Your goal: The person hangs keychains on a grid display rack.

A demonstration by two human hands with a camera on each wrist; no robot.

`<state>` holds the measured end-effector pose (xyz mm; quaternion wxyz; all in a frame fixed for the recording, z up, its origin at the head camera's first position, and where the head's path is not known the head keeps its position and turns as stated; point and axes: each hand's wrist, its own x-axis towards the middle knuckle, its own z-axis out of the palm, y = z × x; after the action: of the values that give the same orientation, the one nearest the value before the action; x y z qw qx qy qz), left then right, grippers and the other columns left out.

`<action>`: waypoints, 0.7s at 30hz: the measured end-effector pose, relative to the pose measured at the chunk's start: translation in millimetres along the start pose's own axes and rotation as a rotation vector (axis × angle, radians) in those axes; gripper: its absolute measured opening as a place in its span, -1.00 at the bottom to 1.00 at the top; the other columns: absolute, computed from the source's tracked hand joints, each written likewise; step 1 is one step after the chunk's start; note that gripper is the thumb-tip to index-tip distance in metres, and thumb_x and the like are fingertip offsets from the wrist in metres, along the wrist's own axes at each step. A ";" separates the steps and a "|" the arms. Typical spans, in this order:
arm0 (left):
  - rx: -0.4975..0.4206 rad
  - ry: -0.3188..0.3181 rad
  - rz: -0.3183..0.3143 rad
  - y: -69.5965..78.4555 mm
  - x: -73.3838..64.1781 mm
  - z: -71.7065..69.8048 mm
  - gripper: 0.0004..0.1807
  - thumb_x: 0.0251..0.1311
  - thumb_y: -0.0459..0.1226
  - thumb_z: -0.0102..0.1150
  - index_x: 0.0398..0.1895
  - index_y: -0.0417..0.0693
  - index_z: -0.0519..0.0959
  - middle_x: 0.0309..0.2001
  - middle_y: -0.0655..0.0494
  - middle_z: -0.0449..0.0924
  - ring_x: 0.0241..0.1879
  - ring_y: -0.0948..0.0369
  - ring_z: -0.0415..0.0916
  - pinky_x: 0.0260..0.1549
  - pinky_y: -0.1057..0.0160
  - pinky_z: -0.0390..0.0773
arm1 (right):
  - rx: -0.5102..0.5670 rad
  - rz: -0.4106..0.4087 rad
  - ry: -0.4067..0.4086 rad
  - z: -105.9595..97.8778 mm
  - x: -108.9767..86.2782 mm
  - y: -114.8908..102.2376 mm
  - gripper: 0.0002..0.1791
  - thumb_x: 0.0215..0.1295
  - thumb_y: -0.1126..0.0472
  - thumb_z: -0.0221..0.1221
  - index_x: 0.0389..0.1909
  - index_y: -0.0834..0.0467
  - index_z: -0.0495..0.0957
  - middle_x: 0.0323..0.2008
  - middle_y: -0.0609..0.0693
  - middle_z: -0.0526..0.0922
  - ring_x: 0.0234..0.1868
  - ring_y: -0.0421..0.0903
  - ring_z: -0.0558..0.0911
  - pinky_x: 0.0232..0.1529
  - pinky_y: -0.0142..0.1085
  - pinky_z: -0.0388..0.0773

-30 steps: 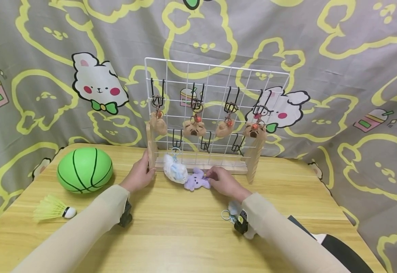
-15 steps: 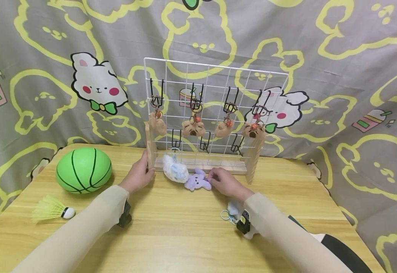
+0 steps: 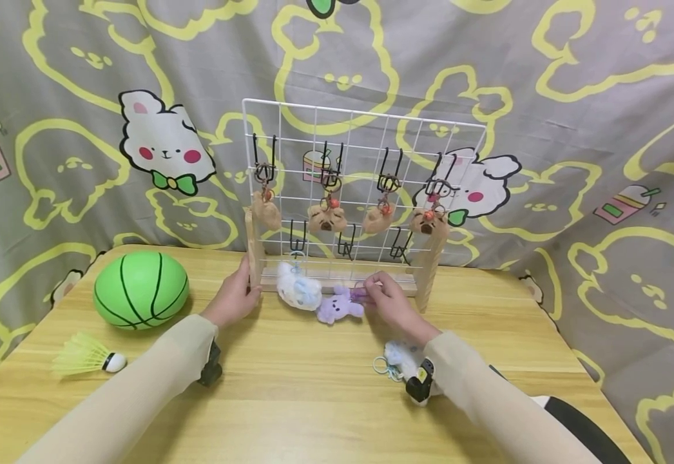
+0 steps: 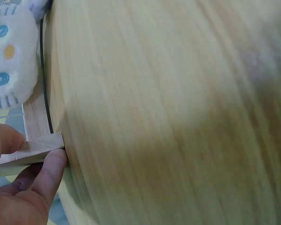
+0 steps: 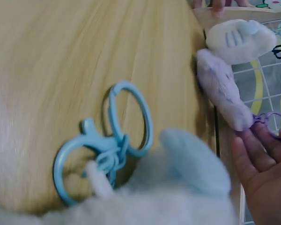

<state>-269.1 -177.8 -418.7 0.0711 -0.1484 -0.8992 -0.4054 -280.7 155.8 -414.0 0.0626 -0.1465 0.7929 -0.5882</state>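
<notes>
At the left end of the white wire grid rack (image 3: 366, 116), my left hand (image 3: 234, 298) grips the wooden end post (image 4: 42, 144), thumb on one side and fingers on the other. My right hand (image 3: 392, 298) pinches the purple clasp and ring (image 5: 271, 121) of a purple plush keychain (image 3: 337, 306), which lies low against the rack's base. Beside it a white plush cat keychain (image 3: 298, 287) hangs by a blue ring from a lower black hook (image 3: 298, 236). Another white plush keychain (image 3: 401, 357) with a light-blue ring (image 5: 131, 117) lies under my right wrist, partly hidden.
Several brown plush keychains (image 3: 327, 219) hang from the upper hooks. Two lower hooks, one a black hook (image 3: 345, 241), carry nothing. A green ball (image 3: 142, 290) and a yellow shuttlecock (image 3: 87, 356) are at left. A dark object (image 3: 580, 425) lies at the right front.
My right hand has shifted slightly right and up, drawing the purple clasp out from the plush, which has moved a little right. My left hand stays on the post.
</notes>
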 end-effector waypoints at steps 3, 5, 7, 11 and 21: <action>0.000 0.004 -0.001 0.5 -0.5 0.1 -0.19 0.42 -0.53 -0.02 0.64 -0.33 -0.14 0.45 -0.56 0.30 0.31 -0.41 0.48 0.20 -0.26 0.64 | 0.070 0.021 0.023 -0.8 -0.7 -3.9 -0.78 0.70 0.32 -0.25 0.02 0.41 0.30 0.19 0.57 0.58 0.28 0.41 0.62 0.33 0.03 0.62; 0.002 0.007 0.002 0.7 -0.8 0.1 -0.19 0.41 -0.54 -0.02 0.63 -0.33 -0.13 0.44 -0.57 0.30 0.31 -0.41 0.49 0.20 -0.26 0.63 | 0.084 0.025 0.038 -2.4 -1.9 -6.6 -0.77 0.70 0.30 -0.25 0.02 0.38 0.31 0.20 0.54 0.59 0.28 0.36 0.64 0.32 0.00 0.64; 0.003 0.010 0.008 0.8 -0.9 0.1 -0.20 0.40 -0.54 -0.02 0.63 -0.34 -0.12 0.44 -0.57 0.31 0.30 -0.41 0.49 0.20 -0.27 0.64 | 0.098 0.029 0.056 -4.4 -2.8 -9.1 -0.78 0.71 0.28 -0.24 0.03 0.34 0.33 0.21 0.49 0.61 0.26 0.28 0.68 0.28 -0.07 0.68; 0.005 0.012 0.015 -0.1 -0.4 0.4 -0.20 0.40 -0.55 -0.02 0.62 -0.34 -0.11 0.44 -0.56 0.32 0.30 -0.41 0.49 0.21 -0.27 0.62 | 0.130 0.017 0.065 -8.5 -4.8 -15.4 -0.78 0.72 0.25 -0.23 0.03 0.30 0.33 0.23 0.46 0.60 0.19 0.03 0.75 0.17 -0.28 0.72; 0.008 0.007 0.011 -0.5 -0.2 0.5 -0.20 0.41 -0.54 -0.02 0.62 -0.35 -0.12 0.43 -0.59 0.31 0.30 -0.41 0.50 0.17 -0.26 0.65 | 0.153 -0.123 0.012 -9.8 -9.1 -34.2 -0.79 0.73 0.20 -0.23 0.01 0.29 0.27 0.18 0.54 0.61 -0.05 -0.36 0.78 0.01 -0.35 0.77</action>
<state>-269.2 -177.7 -419.4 0.0770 -0.1519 -0.8998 -0.4017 -269.3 158.5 -379.2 0.0327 -0.1862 0.7355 -0.6506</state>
